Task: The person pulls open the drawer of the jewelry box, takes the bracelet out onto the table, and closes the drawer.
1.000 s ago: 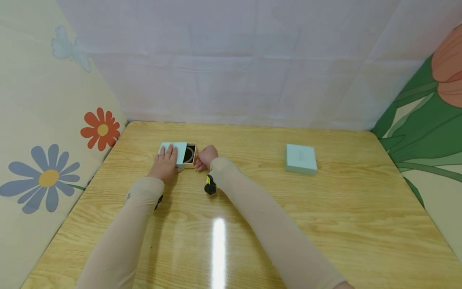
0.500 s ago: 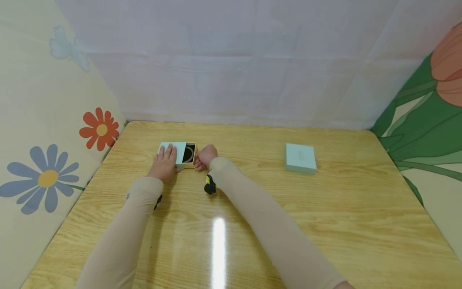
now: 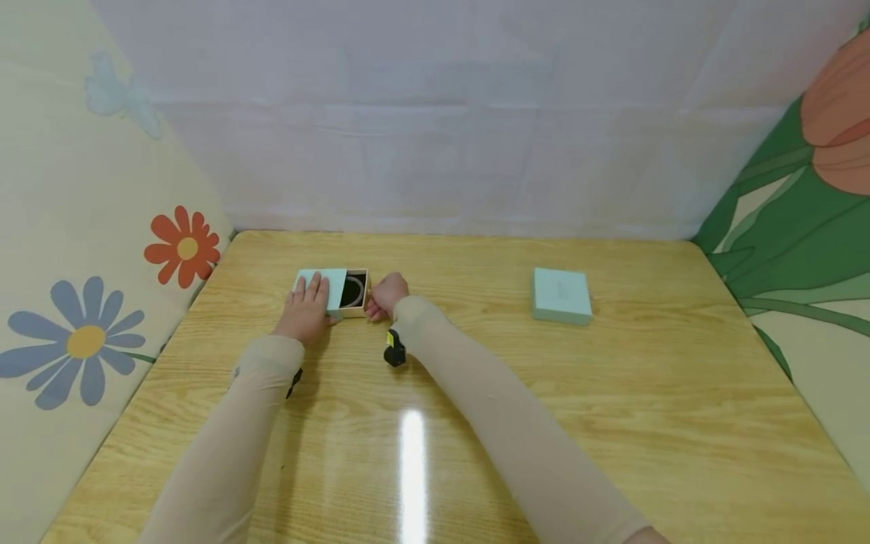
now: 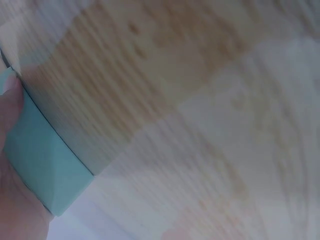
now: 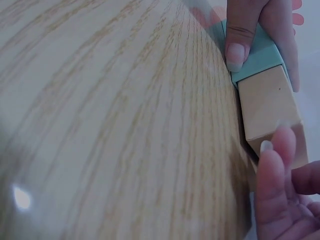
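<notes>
A mint-green slide-out gift box [image 3: 334,283] sits on the table at the back left. Its tan drawer [image 5: 267,102] sticks out of the right side of the sleeve. On the drawer's black lining lies a grey ring-shaped band [image 3: 356,293], like a bracelet, partly covered by the sleeve. My left hand [image 3: 306,310] holds the sleeve, fingers across the top and thumb [image 5: 237,50] against the near side. My right hand [image 3: 389,296] has its fingers curled at the drawer's outer end; what they pinch there is hidden.
A second mint-green box [image 3: 561,295], closed, stands farther right on the wooden table [image 3: 476,423]. A white cloth backdrop [image 3: 421,151] rises behind the table's rear edge. Flower-printed panels [image 3: 61,227] flank it at both sides.
The drawer stands a little farther out of the sleeve, and more of the grey band shows. My left hand and the sleeve have shifted slightly left; the right hand stays nearly in place.
</notes>
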